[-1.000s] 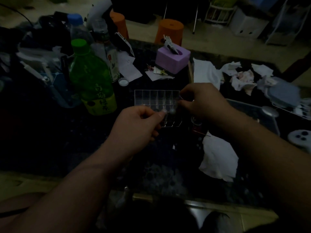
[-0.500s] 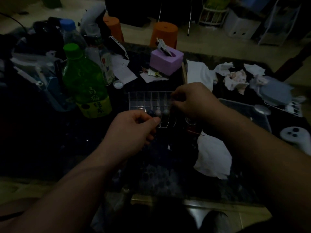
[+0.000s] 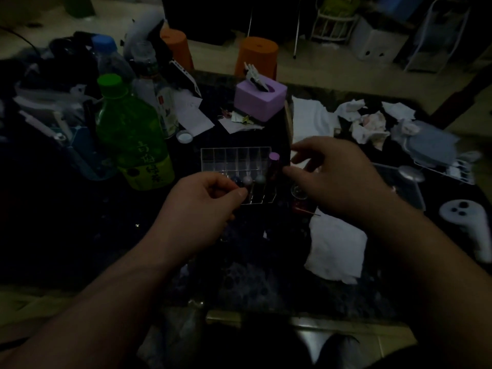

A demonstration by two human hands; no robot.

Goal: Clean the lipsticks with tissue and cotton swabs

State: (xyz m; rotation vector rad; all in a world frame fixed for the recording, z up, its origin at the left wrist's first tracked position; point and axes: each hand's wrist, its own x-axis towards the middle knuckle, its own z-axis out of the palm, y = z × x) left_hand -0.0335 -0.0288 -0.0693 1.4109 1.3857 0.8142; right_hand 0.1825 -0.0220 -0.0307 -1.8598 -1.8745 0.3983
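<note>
A purple-topped lipstick tube [image 3: 273,166] stood upright at the right end of a clear plastic organizer [image 3: 234,159] on the dark bench [image 3: 106,235]. The right hand [image 3: 335,177], fingers released, hovered just beside it; the left hand [image 3: 202,209] curled at the organizer's front, its grasp impossible to tell.

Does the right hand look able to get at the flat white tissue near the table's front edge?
Probably yes. The right hand hovers open beside the purple-topped lipstick, holding nothing that shows, and the flat tissue lies bare just beneath that forearm; only a thin stick lies by its far edge.
</note>
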